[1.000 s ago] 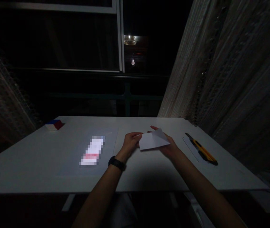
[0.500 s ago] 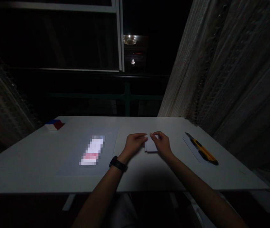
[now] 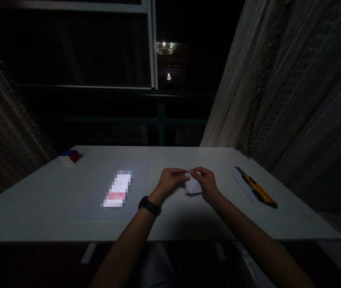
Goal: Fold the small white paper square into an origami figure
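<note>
A small piece of folded white paper (image 3: 193, 187) is held between my two hands, a little right of the middle of the table. My left hand (image 3: 173, 179) pinches its upper left edge, thumb and fingers closed. From the other side my right hand (image 3: 207, 180) grips the upper right part, with its fingertips meeting those of the left near the top. Slanted fold lines and loose layers show along the paper's lower edge. A dark watch (image 3: 149, 205) is on my left wrist.
On the white table (image 3: 53, 200), a lit phone (image 3: 118, 190) with a blurred screen lies on a white sheet (image 3: 91, 210) at left. A colored cube (image 3: 69, 157) sits far left. A yellow-black utility knife (image 3: 257, 188) rests on a paper strip (image 3: 242, 188) at right. Curtains (image 3: 233, 80) hang behind.
The paper has turned slightly between my hands, and a slanted fold now shows on its front. My fingers have shifted a little along its top edge.
</note>
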A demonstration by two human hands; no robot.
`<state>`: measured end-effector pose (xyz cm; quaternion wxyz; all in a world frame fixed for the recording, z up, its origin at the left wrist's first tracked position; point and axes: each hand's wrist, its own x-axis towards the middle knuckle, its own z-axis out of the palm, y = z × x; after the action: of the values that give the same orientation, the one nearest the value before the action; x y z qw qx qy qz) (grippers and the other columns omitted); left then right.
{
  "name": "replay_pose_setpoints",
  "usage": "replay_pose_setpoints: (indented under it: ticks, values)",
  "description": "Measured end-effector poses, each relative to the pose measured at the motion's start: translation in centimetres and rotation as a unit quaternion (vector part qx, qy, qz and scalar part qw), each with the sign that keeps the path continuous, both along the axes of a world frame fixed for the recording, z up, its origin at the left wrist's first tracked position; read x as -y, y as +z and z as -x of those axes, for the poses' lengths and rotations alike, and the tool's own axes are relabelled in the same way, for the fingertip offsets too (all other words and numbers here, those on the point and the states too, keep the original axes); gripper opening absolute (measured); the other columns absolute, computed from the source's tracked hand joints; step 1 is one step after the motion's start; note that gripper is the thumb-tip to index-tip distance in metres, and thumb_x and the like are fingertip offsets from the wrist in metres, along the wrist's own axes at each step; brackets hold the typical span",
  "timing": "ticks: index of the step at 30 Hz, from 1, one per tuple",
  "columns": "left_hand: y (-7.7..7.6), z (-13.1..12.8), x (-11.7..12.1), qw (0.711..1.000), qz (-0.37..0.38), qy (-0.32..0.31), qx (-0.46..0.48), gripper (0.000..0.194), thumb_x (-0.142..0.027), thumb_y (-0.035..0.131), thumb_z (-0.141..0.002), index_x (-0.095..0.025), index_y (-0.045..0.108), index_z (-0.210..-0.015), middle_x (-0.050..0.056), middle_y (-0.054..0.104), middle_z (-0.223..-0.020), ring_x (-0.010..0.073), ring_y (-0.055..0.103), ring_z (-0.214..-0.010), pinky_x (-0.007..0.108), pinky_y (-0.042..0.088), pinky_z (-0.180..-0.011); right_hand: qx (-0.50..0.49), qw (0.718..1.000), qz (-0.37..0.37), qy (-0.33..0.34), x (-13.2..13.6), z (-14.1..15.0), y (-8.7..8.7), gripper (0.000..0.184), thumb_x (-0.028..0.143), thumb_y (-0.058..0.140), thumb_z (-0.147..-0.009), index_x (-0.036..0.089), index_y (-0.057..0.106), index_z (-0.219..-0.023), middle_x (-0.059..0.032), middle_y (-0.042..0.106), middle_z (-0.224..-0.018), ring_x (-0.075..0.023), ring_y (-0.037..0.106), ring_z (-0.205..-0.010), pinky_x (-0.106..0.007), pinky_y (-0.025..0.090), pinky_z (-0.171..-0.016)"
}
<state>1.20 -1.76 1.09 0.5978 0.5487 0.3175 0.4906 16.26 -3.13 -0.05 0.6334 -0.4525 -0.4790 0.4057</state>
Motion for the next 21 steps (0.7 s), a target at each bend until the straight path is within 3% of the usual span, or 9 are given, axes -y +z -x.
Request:
replay_pose_setpoints:
  ticks: [8, 16, 21]
  values:
    - [-0.10, 0.12, 0.05, 1.000, -0.006, -0.026, 0.009, 0.039, -0.026, 0.080, -0.049, -0.009, 0.071, -0.083, 0.008, 0.068, -0.072, 0.0171, 0.062, -0.063, 0.031, 0.052, -0.062, -0.090, 0.994, 0.018, 0.067, 0.46, 0.25, 0.41, 0.036, 0.031, 0.080, -0.049, 0.021, 0.060, -0.077, 0.0044, 0.059, -0.060, -0.0110, 0.052, -0.049, -0.022, 0.038, -0.046]
    - [0.27, 0.05, 0.17, 1.000, -0.016, -0.008, 0.010, 0.037, -0.031, 0.078, -0.052, -0.009, 0.071, -0.080, 0.010, 0.069, -0.078, 0.0190, 0.063, -0.066, 0.032, 0.052, -0.063, -0.109, 0.992, 0.029, 0.049, 0.44, 0.46, 0.61, 0.038, 0.032, 0.080, -0.047, 0.019, 0.059, -0.076, 0.0038, 0.059, -0.060, -0.0129, 0.055, -0.049, -0.024, 0.042, -0.047]
    - [0.59, -0.02, 0.32, 0.998, -0.038, 0.044, -0.035, 0.034, -0.027, 0.076, -0.055, -0.010, 0.071, -0.085, 0.011, 0.070, -0.080, 0.0198, 0.064, -0.071, 0.031, 0.051, -0.068, -0.097, 0.994, 0.026, 0.031, 0.27, 0.37, 0.46, 0.038, 0.032, 0.081, -0.045, 0.019, 0.061, -0.074, 0.0035, 0.059, -0.061, -0.0120, 0.055, -0.051, -0.024, 0.041, -0.048]
